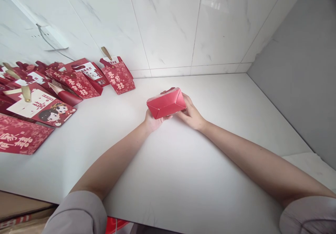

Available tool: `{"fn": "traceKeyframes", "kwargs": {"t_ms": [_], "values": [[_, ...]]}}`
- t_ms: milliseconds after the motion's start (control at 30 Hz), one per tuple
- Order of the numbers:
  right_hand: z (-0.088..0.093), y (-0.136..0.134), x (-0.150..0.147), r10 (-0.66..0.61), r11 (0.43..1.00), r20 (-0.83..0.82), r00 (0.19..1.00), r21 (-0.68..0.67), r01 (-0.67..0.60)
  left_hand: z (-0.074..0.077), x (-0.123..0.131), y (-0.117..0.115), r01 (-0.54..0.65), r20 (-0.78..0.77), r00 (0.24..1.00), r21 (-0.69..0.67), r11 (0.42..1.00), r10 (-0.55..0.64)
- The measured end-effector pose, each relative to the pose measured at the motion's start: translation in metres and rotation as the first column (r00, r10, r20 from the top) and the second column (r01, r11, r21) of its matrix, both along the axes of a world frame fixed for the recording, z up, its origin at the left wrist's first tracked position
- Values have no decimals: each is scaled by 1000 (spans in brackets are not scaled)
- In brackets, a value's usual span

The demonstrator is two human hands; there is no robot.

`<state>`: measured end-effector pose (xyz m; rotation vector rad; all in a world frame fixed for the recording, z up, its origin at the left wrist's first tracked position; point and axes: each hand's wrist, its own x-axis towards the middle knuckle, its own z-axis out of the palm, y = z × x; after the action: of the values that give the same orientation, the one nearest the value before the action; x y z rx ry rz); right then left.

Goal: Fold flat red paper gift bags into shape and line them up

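Observation:
A red paper gift box (pixel 166 103) is held up over the middle of the white table, with a plain red folded face toward me. My left hand (pixel 154 122) grips it from below on the left; part of the fingers is hidden behind the box. On the right side my right hand (pixel 191 113) holds the box, thumb low and fingers behind its edge. The nearest other box is a red patterned one with a gold ribbon (pixel 119 77), standing upright near the wall.
Several red gift boxes (pixel 56 108) crowd the table's left side. A cable (pixel 54 47) hangs from a wall socket above them. Marble-like tiles (pixel 168 27) rise behind the table (pixel 168 178). A grey wall (pixel 296 59) borders the right; cardboard (pixel 23 206) lies lower left.

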<state>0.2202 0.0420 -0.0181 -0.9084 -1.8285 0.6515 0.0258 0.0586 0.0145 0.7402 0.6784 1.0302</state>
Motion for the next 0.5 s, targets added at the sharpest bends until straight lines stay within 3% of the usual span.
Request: {"fn": "traceKeyframes", "kwargs": {"t_ms": [200, 433, 500], "values": [[-5, 4, 0, -32, 991, 40, 999, 131, 27, 1, 2, 5, 19, 13, 1000, 61, 998, -19], [3, -9, -3, -82, 995, -26, 996, 48, 84, 6, 5, 2, 86, -6, 996, 114, 990, -85], [5, -12, -4, -103, 994, -39, 994, 41, 105, 4, 8, 0, 17, 10, 1000, 142, 990, -19]]}}
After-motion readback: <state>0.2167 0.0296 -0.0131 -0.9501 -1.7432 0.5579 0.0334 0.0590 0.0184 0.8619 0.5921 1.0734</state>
